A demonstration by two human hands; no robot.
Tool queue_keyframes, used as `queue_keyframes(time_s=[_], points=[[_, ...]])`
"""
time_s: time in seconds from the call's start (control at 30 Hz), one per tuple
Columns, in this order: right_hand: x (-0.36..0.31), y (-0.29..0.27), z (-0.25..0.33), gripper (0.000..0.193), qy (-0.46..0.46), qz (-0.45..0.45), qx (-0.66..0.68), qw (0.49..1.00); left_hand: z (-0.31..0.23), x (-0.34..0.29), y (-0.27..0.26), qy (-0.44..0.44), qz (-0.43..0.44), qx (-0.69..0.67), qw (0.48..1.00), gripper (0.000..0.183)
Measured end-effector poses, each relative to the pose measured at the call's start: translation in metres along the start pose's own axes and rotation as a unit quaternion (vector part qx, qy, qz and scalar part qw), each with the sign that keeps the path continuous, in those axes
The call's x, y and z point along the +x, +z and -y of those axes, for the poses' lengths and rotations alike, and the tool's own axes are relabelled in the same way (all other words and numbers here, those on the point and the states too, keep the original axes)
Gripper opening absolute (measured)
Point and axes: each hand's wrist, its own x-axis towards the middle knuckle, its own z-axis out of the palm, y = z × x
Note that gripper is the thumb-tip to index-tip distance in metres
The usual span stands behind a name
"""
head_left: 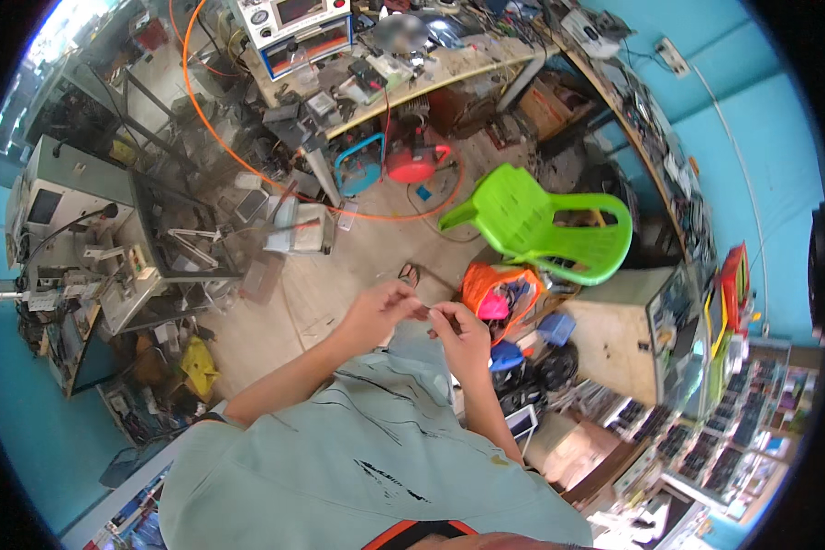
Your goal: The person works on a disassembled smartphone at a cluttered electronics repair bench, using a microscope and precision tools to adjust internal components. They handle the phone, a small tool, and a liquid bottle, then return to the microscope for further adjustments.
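Observation:
Both of my hands meet in front of my body, fingertips almost touching, above the floor. My left hand (374, 318) is closed, its thumb and fingers pinched together. My right hand (463, 335) is pinched too, facing the left one. Something small and thin, dark or reddish, seems to lie between the fingertips; it is too small to name. Just beyond my hands a sandalled foot (410, 273) shows on the floor.
A green plastic chair (522, 220) lies ahead to the right, beside an orange bag (472, 286). A cluttered workbench (449, 73) stands ahead, with an orange hose (213, 137) curving past it. Grey machinery (82, 188) fills the left. A worn cabinet (605, 330) stands right.

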Motion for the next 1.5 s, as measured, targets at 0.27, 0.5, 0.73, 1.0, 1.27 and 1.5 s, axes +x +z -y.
queue_keyframes(time_s=[0.27,0.5,0.73,1.0,1.27,1.5], points=[[0.281,-0.053,0.077,0.016,-0.107,0.053,-0.092,0.989,-0.059,0.177,-0.067,0.080,-0.175,0.035,0.981,0.018],[0.440,-0.084,0.109,0.017,-0.014,0.035,-0.029,0.999,-0.120,0.329,-0.116,0.175,-0.151,0.279,0.932,0.024],[0.563,-0.113,0.113,0.018,0.036,0.013,-0.093,0.995,-0.152,0.497,-0.145,0.296,-0.114,0.365,0.875,0.041],[0.715,-0.154,0.128,0.016,0.032,0.046,-0.100,0.993,-0.184,0.607,-0.172,0.276,-0.141,0.475,0.824,0.069],[0.916,-0.148,0.099,0.016,-0.059,0.199,-0.202,0.957,-0.203,0.705,-0.203,0.221,-0.193,0.524,0.799,0.091],[1.048,-0.102,0.063,0.016,-0.338,0.277,-0.268,0.859,-0.184,0.766,-0.205,0.230,-0.204,0.490,0.816,0.096]])
